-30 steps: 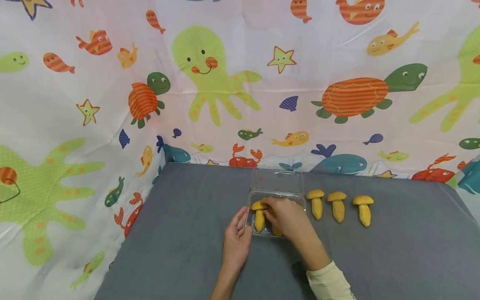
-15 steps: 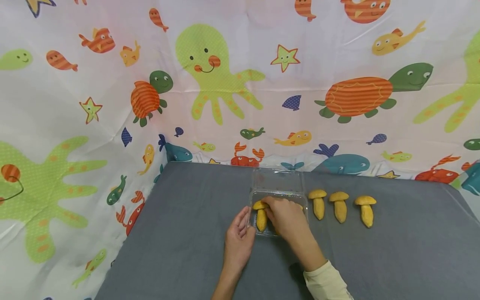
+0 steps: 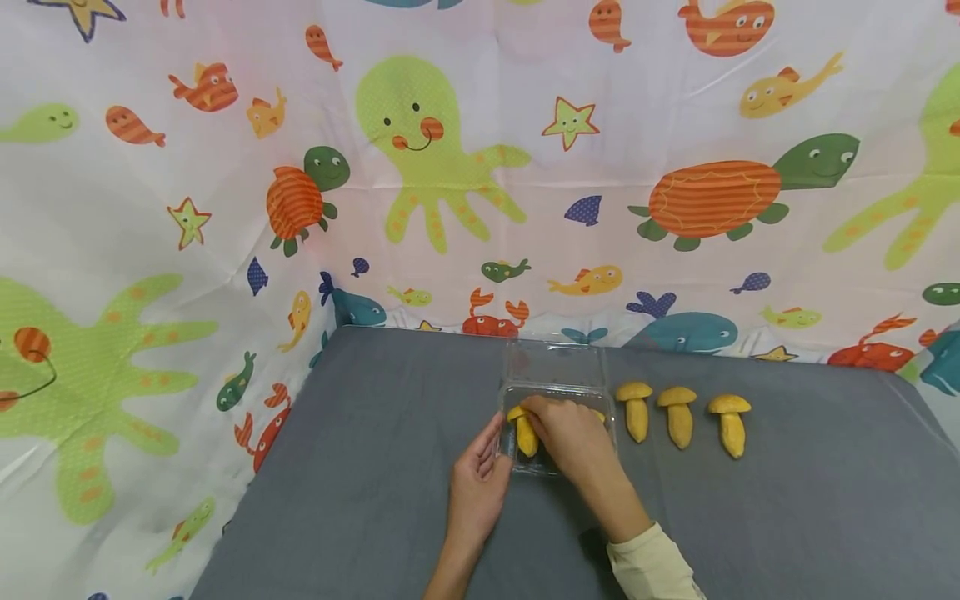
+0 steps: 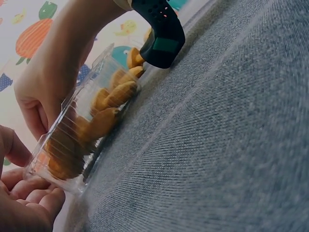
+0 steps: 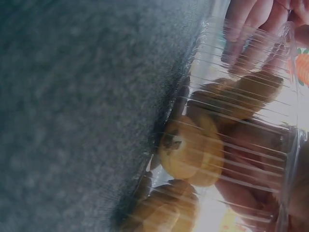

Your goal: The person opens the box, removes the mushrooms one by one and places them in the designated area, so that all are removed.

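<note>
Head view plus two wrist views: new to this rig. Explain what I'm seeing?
No robot: these are a person's bare left hand and right hand. The wide picture comes from a head camera; the tilted close-ups from one camera per wrist. On gray cloth sits an open clear container with yellow mushroom-shaped pieces inside; three more pieces lie in a row to its right. The left hand holds the container's left side; the right hand reaches in and touches one piece's cap; its exact grip is hidden.

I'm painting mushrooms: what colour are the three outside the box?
The mushrooms are yellow, clearest in the head view.
</note>
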`<state>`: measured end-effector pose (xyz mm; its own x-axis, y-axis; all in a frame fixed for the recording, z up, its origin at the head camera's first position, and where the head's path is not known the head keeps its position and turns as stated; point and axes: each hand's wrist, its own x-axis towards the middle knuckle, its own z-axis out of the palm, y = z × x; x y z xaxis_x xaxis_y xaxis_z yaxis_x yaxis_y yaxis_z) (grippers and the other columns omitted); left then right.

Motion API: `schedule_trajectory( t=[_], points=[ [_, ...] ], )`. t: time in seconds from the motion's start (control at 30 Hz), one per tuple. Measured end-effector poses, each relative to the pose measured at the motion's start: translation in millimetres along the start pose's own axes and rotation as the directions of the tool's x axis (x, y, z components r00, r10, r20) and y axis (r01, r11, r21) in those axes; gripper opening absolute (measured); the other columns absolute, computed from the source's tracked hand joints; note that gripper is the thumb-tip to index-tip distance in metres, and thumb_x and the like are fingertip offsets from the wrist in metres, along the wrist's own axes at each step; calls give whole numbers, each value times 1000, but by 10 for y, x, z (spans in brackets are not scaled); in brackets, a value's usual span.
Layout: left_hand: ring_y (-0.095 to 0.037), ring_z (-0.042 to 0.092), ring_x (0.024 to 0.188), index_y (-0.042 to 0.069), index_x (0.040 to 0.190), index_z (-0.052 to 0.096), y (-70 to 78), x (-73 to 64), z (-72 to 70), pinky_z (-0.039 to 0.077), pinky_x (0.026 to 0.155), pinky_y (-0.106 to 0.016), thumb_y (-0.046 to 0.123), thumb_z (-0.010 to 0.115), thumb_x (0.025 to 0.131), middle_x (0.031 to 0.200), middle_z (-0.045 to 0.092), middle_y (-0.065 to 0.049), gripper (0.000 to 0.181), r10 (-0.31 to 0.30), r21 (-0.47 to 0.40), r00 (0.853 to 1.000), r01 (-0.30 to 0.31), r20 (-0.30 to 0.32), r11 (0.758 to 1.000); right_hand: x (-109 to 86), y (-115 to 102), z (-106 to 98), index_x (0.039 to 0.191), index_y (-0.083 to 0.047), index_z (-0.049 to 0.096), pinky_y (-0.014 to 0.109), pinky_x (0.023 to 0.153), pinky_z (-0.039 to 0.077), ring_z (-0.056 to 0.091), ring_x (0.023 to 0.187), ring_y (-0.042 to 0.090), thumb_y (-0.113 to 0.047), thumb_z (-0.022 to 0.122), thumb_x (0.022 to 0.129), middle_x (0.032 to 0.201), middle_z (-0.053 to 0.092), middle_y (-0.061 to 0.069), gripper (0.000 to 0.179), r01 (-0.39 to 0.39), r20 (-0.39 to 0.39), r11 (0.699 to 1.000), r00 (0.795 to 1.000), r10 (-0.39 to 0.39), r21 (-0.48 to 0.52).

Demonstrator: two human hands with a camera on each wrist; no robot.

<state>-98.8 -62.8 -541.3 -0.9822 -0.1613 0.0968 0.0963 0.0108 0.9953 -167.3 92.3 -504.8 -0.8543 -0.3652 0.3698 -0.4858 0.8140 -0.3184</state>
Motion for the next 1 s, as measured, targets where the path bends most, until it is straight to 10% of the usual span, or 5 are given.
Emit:
schedule_trajectory(
  t=[1.0],
  points=[
    [-24, 52, 143, 11, 149, 62, 1, -20, 8, 44, 113, -34, -10, 57, 92, 151, 60, -4, 60, 3, 9, 1000, -2, -29, 1000, -81, 242, -471, 121, -10, 79, 34, 54, 58, 68, 58, 16, -10, 77, 97, 97, 81, 8, 24, 14, -166, 999, 986, -5, 48]
  ],
)
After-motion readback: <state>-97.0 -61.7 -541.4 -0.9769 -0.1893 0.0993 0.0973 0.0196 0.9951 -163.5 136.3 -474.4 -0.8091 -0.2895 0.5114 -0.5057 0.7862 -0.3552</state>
